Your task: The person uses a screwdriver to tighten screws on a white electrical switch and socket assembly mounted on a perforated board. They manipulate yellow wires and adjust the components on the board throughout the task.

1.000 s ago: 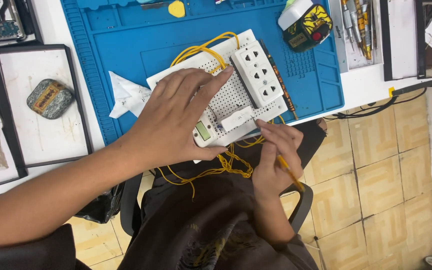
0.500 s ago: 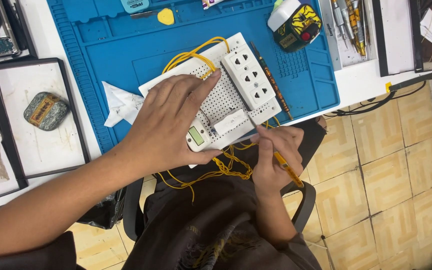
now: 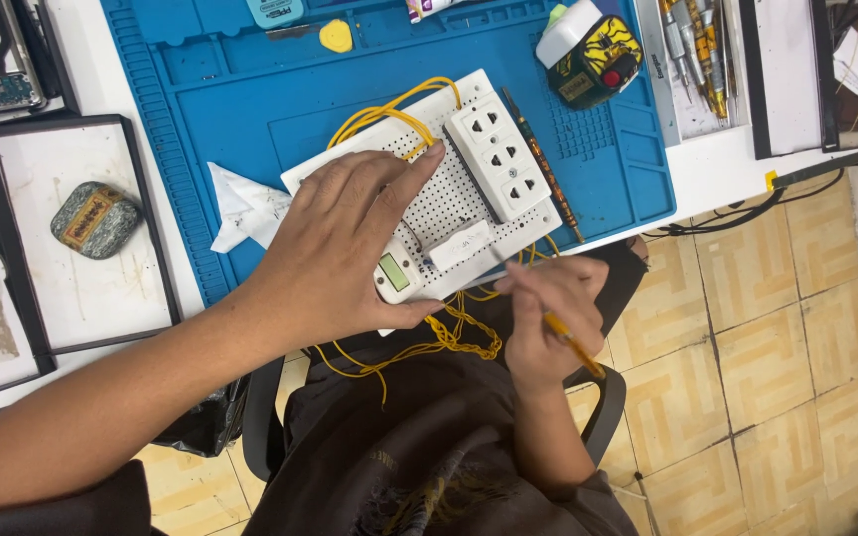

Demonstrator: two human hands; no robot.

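— How is the work best done here?

— The white perforated board (image 3: 429, 203) is pinned on the blue mat (image 3: 250, 89) by the left hand (image 3: 340, 248), fingers spread flat. The yellow-handled tool (image 3: 573, 342) is pinched in the right hand (image 3: 548, 313); its tip should probably be kept square.

— What is counted?

— One socket block (image 3: 499, 159), one small display module (image 3: 394, 273), and a tangle of yellow wires (image 3: 449, 333).

left hand (image 3: 345, 248) laid flat, palm down, fingers (image 3: 404, 184) stretched forward and close together, thumb tucked along the near side. left forearm bare, running in from the lower left, wrist straight. right hand (image 3: 546, 323) lower and nearer the body, fingers curled in a pinch, knuckles up. right forearm rising from below, wrist bent slightly.
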